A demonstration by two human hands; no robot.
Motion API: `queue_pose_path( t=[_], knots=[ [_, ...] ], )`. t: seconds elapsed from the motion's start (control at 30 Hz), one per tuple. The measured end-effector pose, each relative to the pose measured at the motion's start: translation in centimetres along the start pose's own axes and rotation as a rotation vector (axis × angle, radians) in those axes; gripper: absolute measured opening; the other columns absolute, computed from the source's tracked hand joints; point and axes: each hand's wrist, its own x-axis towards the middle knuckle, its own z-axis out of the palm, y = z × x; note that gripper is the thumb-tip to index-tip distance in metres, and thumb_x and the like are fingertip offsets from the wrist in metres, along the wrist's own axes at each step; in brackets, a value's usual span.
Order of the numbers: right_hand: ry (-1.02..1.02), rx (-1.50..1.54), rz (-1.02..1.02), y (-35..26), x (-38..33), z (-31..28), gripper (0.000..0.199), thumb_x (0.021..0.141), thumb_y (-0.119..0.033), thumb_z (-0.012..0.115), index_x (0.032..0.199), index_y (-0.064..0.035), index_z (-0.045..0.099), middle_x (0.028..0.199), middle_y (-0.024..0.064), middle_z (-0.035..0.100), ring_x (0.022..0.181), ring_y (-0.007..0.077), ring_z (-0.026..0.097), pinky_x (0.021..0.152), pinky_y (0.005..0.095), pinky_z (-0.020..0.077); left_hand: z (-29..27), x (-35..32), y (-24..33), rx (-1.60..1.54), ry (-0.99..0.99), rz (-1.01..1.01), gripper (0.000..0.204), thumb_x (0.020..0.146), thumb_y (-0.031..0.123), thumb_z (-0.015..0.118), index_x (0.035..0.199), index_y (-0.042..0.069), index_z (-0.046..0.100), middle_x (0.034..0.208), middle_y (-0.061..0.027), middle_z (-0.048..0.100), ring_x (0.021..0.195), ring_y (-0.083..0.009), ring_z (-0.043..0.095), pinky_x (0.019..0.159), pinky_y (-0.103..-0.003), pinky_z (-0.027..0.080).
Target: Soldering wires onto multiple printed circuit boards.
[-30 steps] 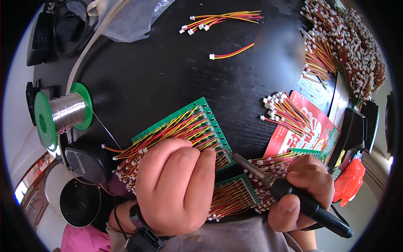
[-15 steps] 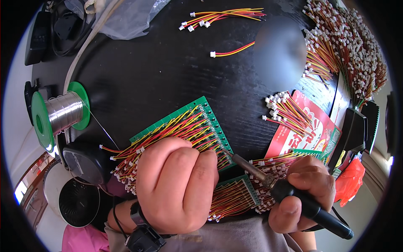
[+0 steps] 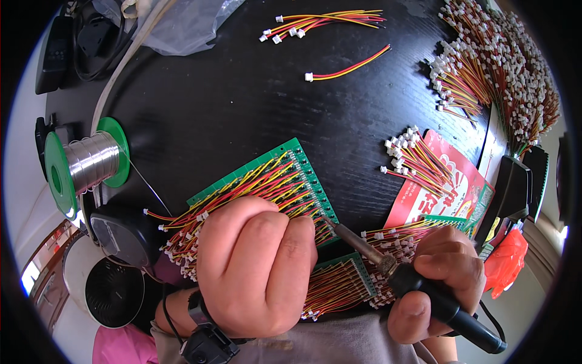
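A green circuit board (image 3: 250,162) lies tilted on the dark table, with many red and yellow wires with white connectors along it. My left hand (image 3: 251,267) is closed over these wires, its fingertips at the board's right edge; what they pinch is hidden. In my right hand (image 3: 439,282) is a soldering iron (image 3: 445,303) with a black handle. Its tip meets the board edge right beside my left fingertips. A second wired green board (image 3: 348,270) lies below, partly covered by my left hand.
A spool of solder wire (image 3: 91,161) with green flanges stands at the left. Loose wire pairs (image 3: 348,70) lie at the far side. More wires (image 3: 424,161) rest on a red packet (image 3: 418,200), and a large wire bundle (image 3: 515,73) fills the far right.
The soldering iron's handle end has dipped slightly, its tip staying at the board edge. A blurred pale patch at the upper right is gone, showing the wires behind. My left hand is still.
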Motion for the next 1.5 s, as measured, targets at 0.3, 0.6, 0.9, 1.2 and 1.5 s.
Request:
queue_pose_path(
  t=[0.3,0.6,0.9,1.2,1.5],
  knots=[
    [0.05,0.012,0.019,0.0,-0.1,0.4,0.038,0.092,-0.037,0.067,0.093,-0.0019,0.053,0.067,0.0043,0.048,0.056,0.0153,0.047,0.053,0.0304,0.0359,-0.1,0.0,0.0,-0.017,-0.01,-0.013,0.022,0.064,-0.006,0.076,0.084,-0.002,0.066,0.079,-0.0116,0.06,0.076,-0.0322,0.062,0.068,-0.041,0.052],
    [0.032,0.012,0.016,0.1,0.0,0.2,0.039,0.091,-0.038,0.067,0.094,-0.0018,0.053,0.066,0.0042,0.048,0.056,0.0149,0.048,0.053,0.0304,0.0363,-0.5,0.2,-0.1,-0.059,-0.041,-0.039,0.022,0.065,-0.006,0.078,0.085,0.0,0.068,0.081,-0.0099,0.061,0.078,-0.0318,0.062,0.069,-0.04,0.052],
    [0.014,0.022,0.009,0.1,-0.1,0.1,0.038,0.092,-0.036,0.066,0.095,-0.0013,0.053,0.068,0.0049,0.049,0.056,0.0152,0.047,0.054,0.0305,0.0365,-0.6,0.2,-0.1,-0.063,-0.05,-0.041,0.022,0.065,-0.006,0.078,0.084,-0.001,0.068,0.079,-0.0098,0.061,0.078,-0.032,0.062,0.069,-0.04,0.052],
    [0.093,0.071,0.037,0.1,-0.6,0.2,0.038,0.095,-0.038,0.061,0.098,-0.0004,0.052,0.07,0.006,0.047,0.056,0.0143,0.043,0.053,0.0305,0.0335,-0.6,0.3,-0.1,-0.08,-0.061,-0.05,0.022,0.065,-0.006,0.077,0.084,-0.001,0.068,0.078,-0.0098,0.06,0.078,-0.0323,0.061,0.07,-0.041,0.052],
    [0.067,0.016,0.017,0.2,-0.4,0.3,0.039,0.094,-0.038,0.064,0.094,-0.0005,0.052,0.067,0.005,0.047,0.056,0.0144,0.045,0.052,0.0308,0.0344,-0.6,0.3,-0.1,-0.094,-0.053,-0.043,0.021,0.065,-0.006,0.078,0.083,-0.001,0.068,0.078,-0.0095,0.06,0.077,-0.0321,0.061,0.069,-0.04,0.051]
  ],
)
